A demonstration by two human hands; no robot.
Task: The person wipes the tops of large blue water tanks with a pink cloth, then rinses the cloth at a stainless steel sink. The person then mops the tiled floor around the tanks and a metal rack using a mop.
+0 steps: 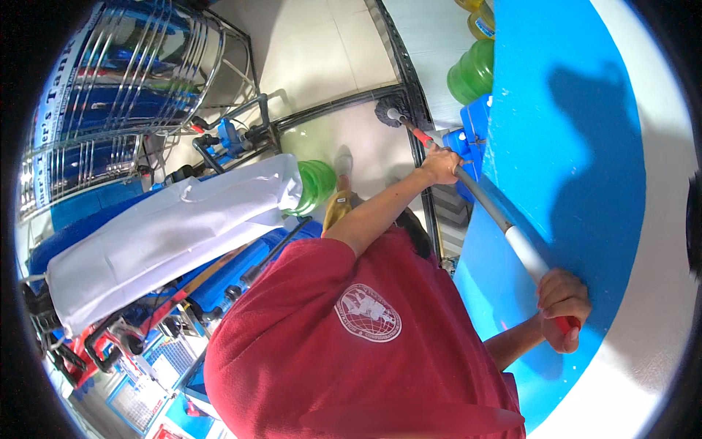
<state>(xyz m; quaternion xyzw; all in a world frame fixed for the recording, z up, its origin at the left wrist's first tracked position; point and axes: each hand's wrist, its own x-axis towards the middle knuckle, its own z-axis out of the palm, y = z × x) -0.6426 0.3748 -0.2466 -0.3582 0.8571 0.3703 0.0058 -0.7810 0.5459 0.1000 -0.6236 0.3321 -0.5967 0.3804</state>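
Right hand (pixel 563 307): wrapped tightly round the red end of a long mop (pixel 484 196) with a grey-and-white pole
Left hand (pixel 441 165): closed round the pole's grey lower stretch, near its red collar
Mop head (pixel 390 111): dark and shaggy, by black edging (pixel 401 58) on the pale tiled floor (pixel 311 51)
Right of the pole: smooth bright-blue wall (pixel 570 175)
Beyond: green ribbed plastic bottle (pixel 472 72)

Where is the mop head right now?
In the head view, the mop head is at upper middle, near where the black floor strips meet, beyond the left hand.
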